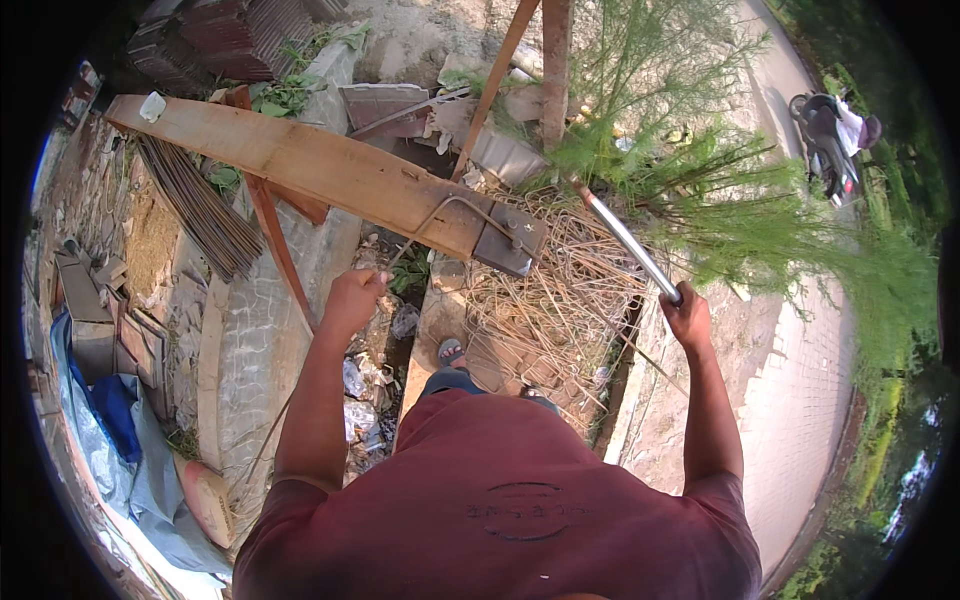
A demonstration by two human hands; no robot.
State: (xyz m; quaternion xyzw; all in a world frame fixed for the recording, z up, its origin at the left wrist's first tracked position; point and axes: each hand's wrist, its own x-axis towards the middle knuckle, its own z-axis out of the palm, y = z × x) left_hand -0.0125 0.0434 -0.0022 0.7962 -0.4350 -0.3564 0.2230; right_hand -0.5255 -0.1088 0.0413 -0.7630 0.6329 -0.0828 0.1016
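Note:
My left hand (357, 300) is closed around a thin metal rod (421, 228). Its bent end lies over a wooden plank (330, 175), reaching a dark metal plate (508, 240) fixed at the plank's near end. The rod's other end seems to trail back behind my left forearm. In my right hand (688, 314) is a silver metal pipe (632, 246), gripped at its dark lower end. The pipe slants up and left to a brownish tip, raised off to the right of the plate and apart from the rod.
Under the plate lies a heap of bent metal rods (560, 310), close to my feet (452, 352). Wooden posts (275, 240) prop the plank. A bundle of straight rods (205, 215) lies at the left. Feathery green branches (690, 180) hang over the right side; a motorbike (825, 145) stands beyond.

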